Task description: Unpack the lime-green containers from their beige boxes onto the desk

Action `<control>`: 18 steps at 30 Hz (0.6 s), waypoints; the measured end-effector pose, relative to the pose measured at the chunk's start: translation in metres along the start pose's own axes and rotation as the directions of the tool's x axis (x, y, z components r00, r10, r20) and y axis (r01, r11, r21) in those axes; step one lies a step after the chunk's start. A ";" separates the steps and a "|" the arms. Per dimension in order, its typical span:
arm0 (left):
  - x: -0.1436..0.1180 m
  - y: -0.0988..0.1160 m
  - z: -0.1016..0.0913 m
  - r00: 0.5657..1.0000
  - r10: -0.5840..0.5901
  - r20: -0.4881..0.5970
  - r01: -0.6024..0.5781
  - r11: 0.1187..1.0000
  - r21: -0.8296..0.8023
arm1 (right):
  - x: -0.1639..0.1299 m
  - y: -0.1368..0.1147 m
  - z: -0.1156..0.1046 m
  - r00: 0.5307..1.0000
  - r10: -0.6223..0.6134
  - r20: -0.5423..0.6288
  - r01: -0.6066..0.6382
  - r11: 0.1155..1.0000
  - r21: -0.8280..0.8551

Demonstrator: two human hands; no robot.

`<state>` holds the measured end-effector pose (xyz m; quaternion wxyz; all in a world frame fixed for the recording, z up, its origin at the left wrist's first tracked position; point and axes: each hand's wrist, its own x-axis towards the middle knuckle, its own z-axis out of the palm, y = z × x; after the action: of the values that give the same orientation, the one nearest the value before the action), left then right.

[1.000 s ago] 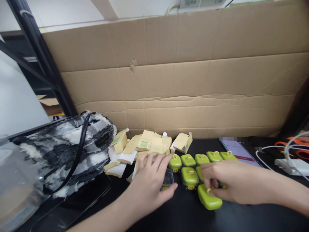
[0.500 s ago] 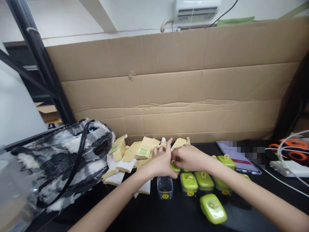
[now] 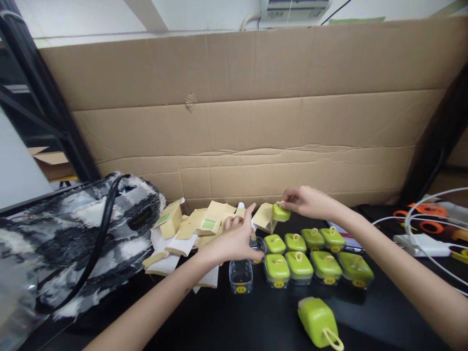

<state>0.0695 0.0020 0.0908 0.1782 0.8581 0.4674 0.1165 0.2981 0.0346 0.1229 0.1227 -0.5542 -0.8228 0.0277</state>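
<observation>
My right hand (image 3: 305, 201) pinches a small green lid (image 3: 281, 213) by its loop and holds it raised at the back of the black table. My left hand (image 3: 237, 239) has its index finger and thumb spread apart beside an uncovered clear container (image 3: 259, 245); its thumb overlaps that container's front, and whether it touches is unclear. Just in front stands a second uncovered clear container (image 3: 241, 277) with a yellow label. To the right, several lidded green containers (image 3: 299, 266) stand in two rows. A larger green lid-like piece with a loop (image 3: 319, 322) lies nearest me.
Opened cardboard packaging (image 3: 197, 226) is piled left of the containers. A furry black-and-white bag (image 3: 120, 229) sits farther left. On the right are a phone (image 3: 351, 240), white cables with an adapter (image 3: 422, 245) and orange-handled scissors (image 3: 431, 209). A cardboard sheet (image 3: 248, 117) stands behind.
My right hand has lifted a green lid up and to the right, away from my left hand. My left hand stays near the clear containers. The view has tilted slightly down.
</observation>
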 end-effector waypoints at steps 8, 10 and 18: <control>-0.020 0.021 -0.007 0.984 0.170 0.053 -0.162 0.979 -0.126 | -0.004 0.016 0.014 0.971 0.043 0.236 -0.024 0.996 -0.082; -0.022 0.024 0.002 0.973 0.227 0.045 -0.219 0.965 -0.141 | -0.013 0.003 0.005 0.972 -0.006 0.234 0.020 0.998 -0.057; -0.019 0.024 0.025 0.980 0.200 0.010 -0.200 0.980 -0.003 | -0.042 -0.063 0.004 0.894 -0.255 0.368 0.248 0.966 0.066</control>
<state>0.0866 -0.0311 0.0774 0.1689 0.9010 0.3778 0.1299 0.2553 -0.0278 0.1234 -0.0290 -0.4266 -0.8955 0.1235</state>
